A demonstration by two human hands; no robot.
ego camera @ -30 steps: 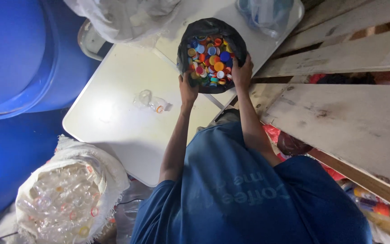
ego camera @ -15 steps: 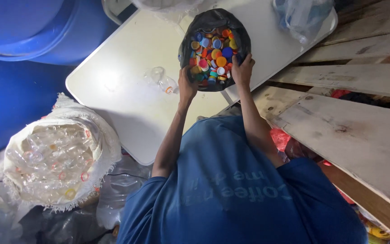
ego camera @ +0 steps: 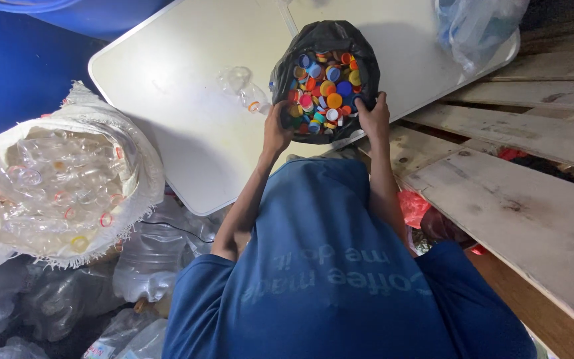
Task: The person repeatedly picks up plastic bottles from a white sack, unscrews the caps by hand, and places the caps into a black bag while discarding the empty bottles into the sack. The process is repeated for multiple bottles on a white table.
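Observation:
A black plastic bag (ego camera: 327,36) full of coloured bottle caps (ego camera: 323,90) rests on the near edge of a white folding table (ego camera: 187,100). My left hand (ego camera: 276,131) grips the bag's rim on its left side. My right hand (ego camera: 373,116) grips the rim on its right side, fingers curled over the edge. The bag's mouth is held wide between the two hands. A clear crushed plastic bottle (ego camera: 242,85) lies on the table just left of the bag.
A white woven sack (ego camera: 61,179) packed with clear bottles stands at the left. More clear bags of bottles (ego camera: 147,259) lie below it. A blue barrel (ego camera: 21,60) is at the far left. Weathered wooden planks (ego camera: 519,199) run along the right. A clear bag (ego camera: 473,26) sits on the table's far right.
The view has shifted, so the bag and table sit lower and nearer. Both hands keep their hold on the bag's rim. The bag's mouth looks slightly wider.

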